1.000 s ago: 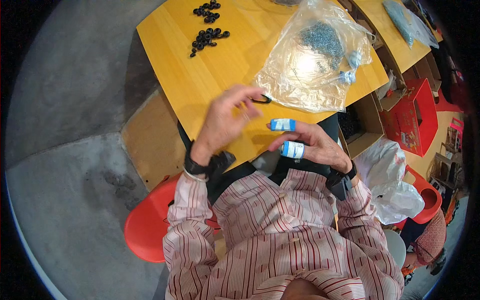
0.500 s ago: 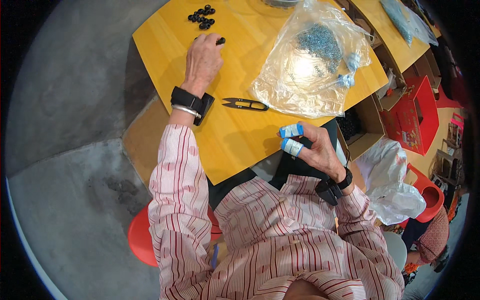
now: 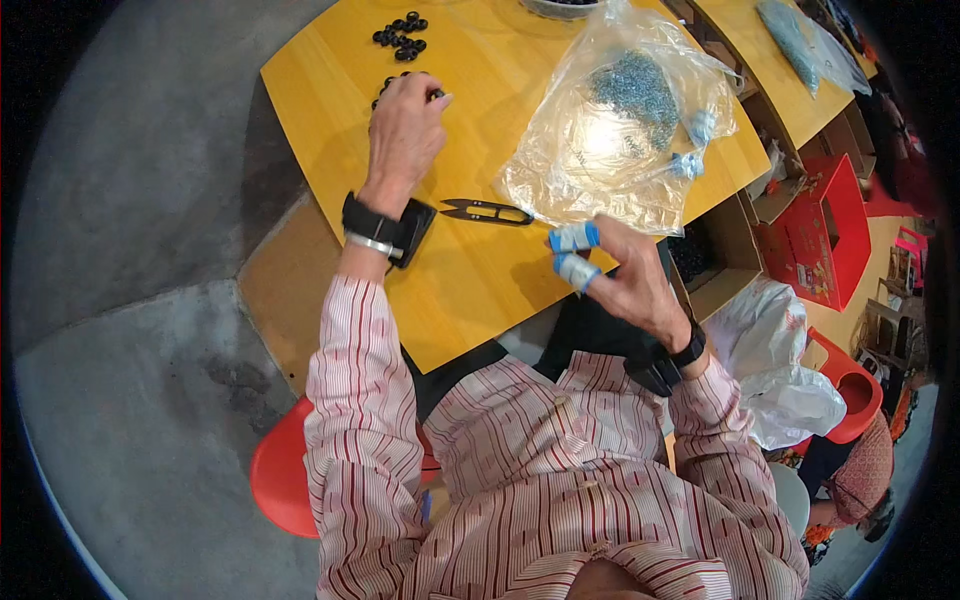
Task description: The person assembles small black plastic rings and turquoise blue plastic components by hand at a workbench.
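My left hand [image 3: 405, 130] rests over the yellow table, fingers curled, with a small round black bead [image 3: 436, 95] pinched at the thumb and fingertips. More black beads show just beyond its knuckles, partly hidden by the hand. Farther off lies a cluster of black beads [image 3: 409, 54]. Above the table's near edge is my right hand [image 3: 640, 275], thumb and forefinger wrapped in blue and white tape and held close together. Whatever they pinch, if anything, is too small to make out. Black thread snips [image 3: 487, 211] lie between the hands.
A clear plastic bag [image 3: 540, 165] of small blue beads [image 3: 638, 95] spreads over the table's right side. Beyond it stands a clear bowl [image 3: 560, 8]. To the right are an open carton [image 3: 725, 290], a red box [image 3: 825, 235] and a white plastic bag [image 3: 775, 370]. Another person sits at lower right.
My left hand has drawn slightly nearer, and black beads now show beyond its knuckles. My right hand has shifted a little up and left. The snips lie where they were.
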The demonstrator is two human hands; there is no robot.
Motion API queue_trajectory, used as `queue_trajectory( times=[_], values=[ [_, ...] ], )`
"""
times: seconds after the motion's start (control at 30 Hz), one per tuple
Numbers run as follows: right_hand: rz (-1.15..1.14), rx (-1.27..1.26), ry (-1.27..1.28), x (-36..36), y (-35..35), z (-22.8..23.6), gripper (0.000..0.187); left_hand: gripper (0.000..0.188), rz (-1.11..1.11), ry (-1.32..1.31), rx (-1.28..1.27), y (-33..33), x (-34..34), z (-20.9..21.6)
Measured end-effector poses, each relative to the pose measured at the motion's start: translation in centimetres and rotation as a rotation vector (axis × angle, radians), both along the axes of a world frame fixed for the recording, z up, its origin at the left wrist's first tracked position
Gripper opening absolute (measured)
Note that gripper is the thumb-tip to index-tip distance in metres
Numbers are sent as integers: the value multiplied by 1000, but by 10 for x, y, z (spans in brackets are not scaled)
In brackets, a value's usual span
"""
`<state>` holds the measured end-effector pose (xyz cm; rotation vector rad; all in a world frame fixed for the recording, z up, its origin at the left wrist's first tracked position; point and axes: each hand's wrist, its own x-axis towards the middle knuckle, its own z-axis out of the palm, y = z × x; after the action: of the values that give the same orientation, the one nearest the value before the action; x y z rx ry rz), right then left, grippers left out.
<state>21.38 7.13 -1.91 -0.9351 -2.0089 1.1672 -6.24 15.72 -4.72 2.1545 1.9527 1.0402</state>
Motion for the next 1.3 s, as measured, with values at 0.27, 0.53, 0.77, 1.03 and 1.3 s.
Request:
queue_trajectory(
  times=[0.27, 0.53, 0.77, 1.03, 1.3],
  values=[
    [37, 250, -113, -86, 83, -9, 31, 20, 222, -702, -280, -102, -14, -9],
    [-6, 493, -318, -153, 135, -35, 28, 18, 242, -907, -244, -136, 0, -27],
    [-38, 420, -477, -120, 131, -20, 26, 17, 200, -846, -220, -138, 3, -31],
    [-288, 501, -312, 28, 121, 1, 20, 20, 147, -916, -296, -144, 12, -26],
    [-152, 440, -428, 46, 98, -26, 23, 18, 8, -1075, -440, -156, 55, -16]
  ],
)
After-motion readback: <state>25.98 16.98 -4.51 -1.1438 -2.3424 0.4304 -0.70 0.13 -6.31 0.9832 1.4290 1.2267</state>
